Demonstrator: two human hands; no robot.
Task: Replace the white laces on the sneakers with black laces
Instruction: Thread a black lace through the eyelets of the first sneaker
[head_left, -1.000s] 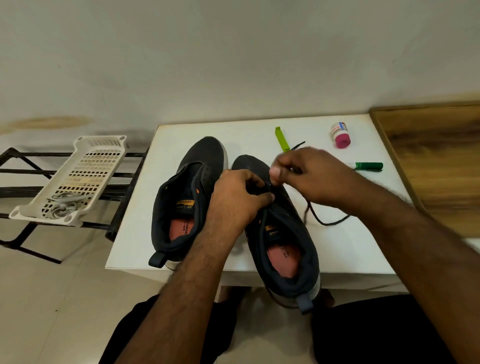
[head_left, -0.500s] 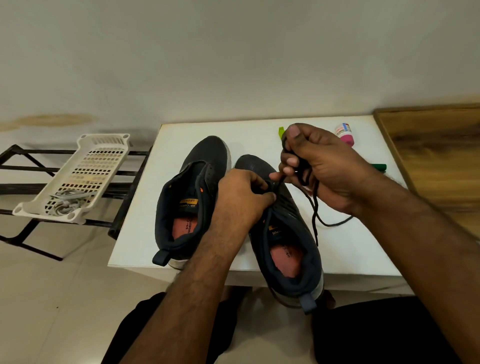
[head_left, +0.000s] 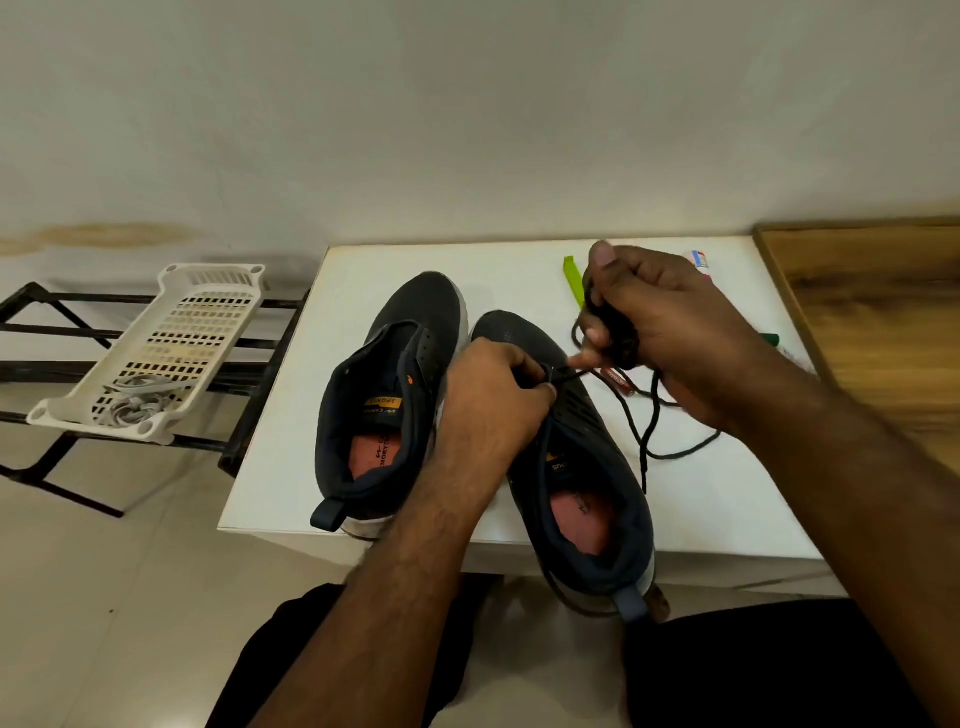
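Two dark grey sneakers stand side by side on a white table (head_left: 363, 270), toes away from me. The left sneaker (head_left: 384, 395) has no lace. My left hand (head_left: 493, 395) grips the eyelet edge of the right sneaker (head_left: 587, 467) near its tongue. My right hand (head_left: 660, 332), raised just right of that shoe's toe, holds a bundle of black lace (head_left: 649, 441). One strand runs from it to my left fingers, and loose loops trail onto the table. White laces (head_left: 135, 405) lie in a white plastic basket (head_left: 208, 291) to the left.
The basket sits on a black metal rack (head_left: 62, 358) left of the table. A green strip (head_left: 571, 280), a small pink-capped bottle (head_left: 698, 259), a green marker (head_left: 771, 339) and a red tube (head_left: 618, 380) lie by my right hand. A wooden surface (head_left: 883, 322) adjoins the table.
My right hand has lifted up and to the right, gathering the black lace into a bundle and drawing a strand taut. My left hand has stayed on the right sneaker.
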